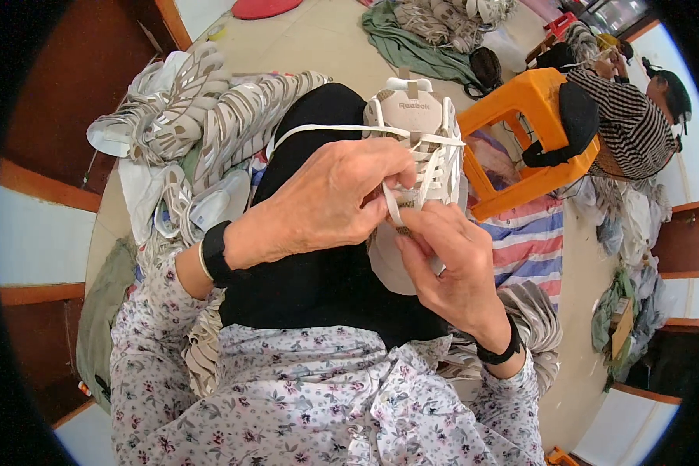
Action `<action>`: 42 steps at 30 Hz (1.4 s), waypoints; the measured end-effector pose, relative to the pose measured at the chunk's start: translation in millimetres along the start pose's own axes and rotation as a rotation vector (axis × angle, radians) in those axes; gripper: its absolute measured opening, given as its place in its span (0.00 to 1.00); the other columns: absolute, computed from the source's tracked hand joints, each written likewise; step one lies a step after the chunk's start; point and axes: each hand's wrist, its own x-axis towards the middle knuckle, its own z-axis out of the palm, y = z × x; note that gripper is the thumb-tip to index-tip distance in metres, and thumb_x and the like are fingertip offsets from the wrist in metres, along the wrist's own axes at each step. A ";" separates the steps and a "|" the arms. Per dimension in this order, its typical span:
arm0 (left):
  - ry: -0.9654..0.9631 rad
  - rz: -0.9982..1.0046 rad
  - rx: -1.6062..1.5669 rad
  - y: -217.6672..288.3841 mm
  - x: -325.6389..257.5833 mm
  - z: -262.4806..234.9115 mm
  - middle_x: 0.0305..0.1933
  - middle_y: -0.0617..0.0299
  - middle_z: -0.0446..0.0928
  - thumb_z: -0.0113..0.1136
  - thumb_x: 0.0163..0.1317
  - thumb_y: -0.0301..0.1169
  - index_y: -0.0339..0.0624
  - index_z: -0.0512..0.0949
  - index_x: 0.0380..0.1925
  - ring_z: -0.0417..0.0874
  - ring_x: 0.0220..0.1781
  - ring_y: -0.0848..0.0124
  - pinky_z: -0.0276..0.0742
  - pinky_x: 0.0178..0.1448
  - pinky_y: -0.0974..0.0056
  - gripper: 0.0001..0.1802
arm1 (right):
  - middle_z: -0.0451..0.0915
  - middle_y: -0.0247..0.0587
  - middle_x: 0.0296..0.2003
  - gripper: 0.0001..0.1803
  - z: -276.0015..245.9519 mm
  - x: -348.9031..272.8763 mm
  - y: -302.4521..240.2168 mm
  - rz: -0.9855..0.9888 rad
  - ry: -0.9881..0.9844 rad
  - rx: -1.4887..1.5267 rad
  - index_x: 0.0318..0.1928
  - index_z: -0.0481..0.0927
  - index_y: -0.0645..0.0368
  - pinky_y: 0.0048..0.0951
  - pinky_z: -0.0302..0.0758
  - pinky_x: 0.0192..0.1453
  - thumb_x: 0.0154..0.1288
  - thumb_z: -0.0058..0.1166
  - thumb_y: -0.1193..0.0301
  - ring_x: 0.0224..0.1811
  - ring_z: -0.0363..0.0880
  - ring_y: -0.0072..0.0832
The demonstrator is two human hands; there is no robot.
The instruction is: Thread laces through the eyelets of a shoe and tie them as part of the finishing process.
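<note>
A white and beige shoe upper (413, 116) lies over my black-clad lap, its tongue pointing away from me. White lace (393, 203) is threaded through its eyelets, and one loose length runs off to the left across my leg. My left hand (338, 190) is closed over the left side of the upper, thumb and forefinger pinching the lace. Close beside it, my right hand (452, 252) is closed on the same lace at the lower part of the lacing. The fingertips of both hands nearly meet there, hiding part of the lower eyelets.
Piled shoe uppers (245, 124) lie to my left, with another stack (532, 330) by my right forearm. An orange stool (485, 190) stands at right on a striped sheet (528, 245). Beyond it sits a person in a striped top (625, 113). Green cloth (412, 46) lies ahead.
</note>
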 end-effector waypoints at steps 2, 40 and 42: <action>-0.015 -0.015 0.041 1.4 -1.0 -4.5 0.29 0.58 0.73 0.62 0.51 0.20 0.35 0.78 0.34 0.74 0.25 0.67 0.69 0.27 0.66 0.09 | 0.71 0.41 0.23 0.14 -0.3 -2.6 7.8 -0.035 0.053 -0.084 0.44 0.80 0.64 0.31 0.69 0.31 0.56 0.58 0.85 0.23 0.72 0.33; 0.216 -0.154 0.234 -38.2 2.4 -13.0 0.34 0.57 0.79 0.65 0.61 0.26 0.37 0.82 0.46 0.77 0.23 0.69 0.76 0.30 0.66 0.13 | 0.77 0.26 0.23 0.10 -54.6 32.9 70.0 0.486 -0.012 0.549 0.36 0.85 0.63 0.16 0.63 0.29 0.70 0.60 0.69 0.25 0.69 0.11; 0.060 -0.230 0.226 -43.8 1.9 -14.6 0.27 0.56 0.78 0.63 0.63 0.28 0.34 0.82 0.41 0.78 0.22 0.69 0.74 0.29 0.65 0.09 | 0.76 0.26 0.22 0.10 -51.1 29.5 76.0 0.505 -0.002 0.524 0.35 0.84 0.63 0.16 0.61 0.27 0.70 0.59 0.69 0.23 0.68 0.11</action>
